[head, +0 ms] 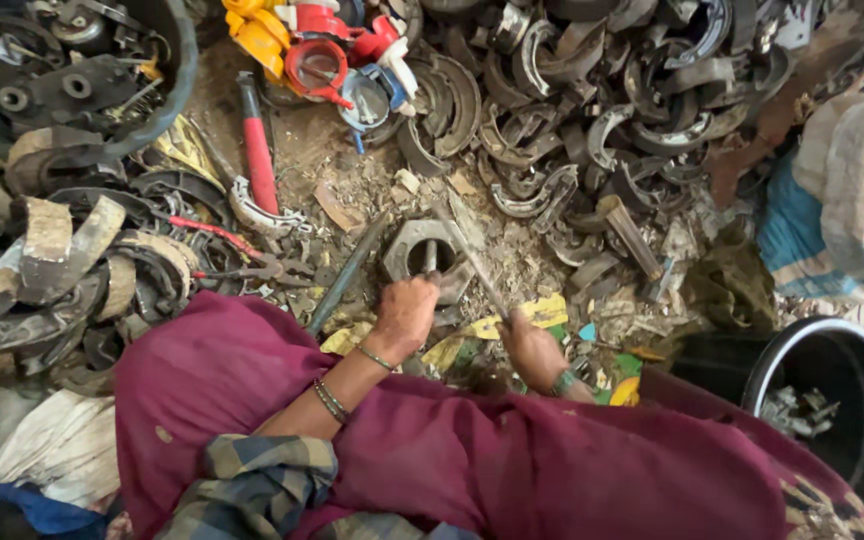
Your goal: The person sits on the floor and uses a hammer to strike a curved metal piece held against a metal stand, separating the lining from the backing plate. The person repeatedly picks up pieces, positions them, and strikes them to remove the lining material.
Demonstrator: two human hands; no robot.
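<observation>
- Left of the frame: heap of curved brake shoes [62,250] with worn linings, well apart from the work; a red-handled tool [257,150] lies on the floor [352,170] above centre-left.
- Centre: left hand [404,315] is closed over the near edge of a hexagonal metal block [422,250], seemingly pinning a small piece against it; what sits under the fingers is hidden.
- Judgement: keep that hand pressing down firmly, fingertips clear of the strike point.
- Right of centre: right hand [530,345] is wrapped round a long metal rod [472,255], its far end angled up-left over the block.
- Judgement: short, square blows; let the block take the force.
- Lower right: black bucket [852,370] holds a few metal scraps.
</observation>
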